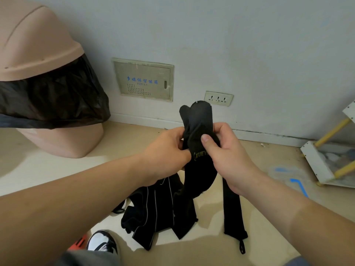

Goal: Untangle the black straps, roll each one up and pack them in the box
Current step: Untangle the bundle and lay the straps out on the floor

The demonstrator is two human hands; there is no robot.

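Strap (pixel 197 131) pinched between both hands' fingers (pixel 208 144).

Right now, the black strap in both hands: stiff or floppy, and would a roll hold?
Probably floppy: the strap folds over above the left hand and right hand and hangs limp below. Likely light, since a thumb-and-finger pinch carries it. Soft-looking fabric, so a roll may unwind unless kept pinched.

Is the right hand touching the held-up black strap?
Touching. The head view shows the right hand pinching the black strap, thumb pressed on it above the yellow lettering.
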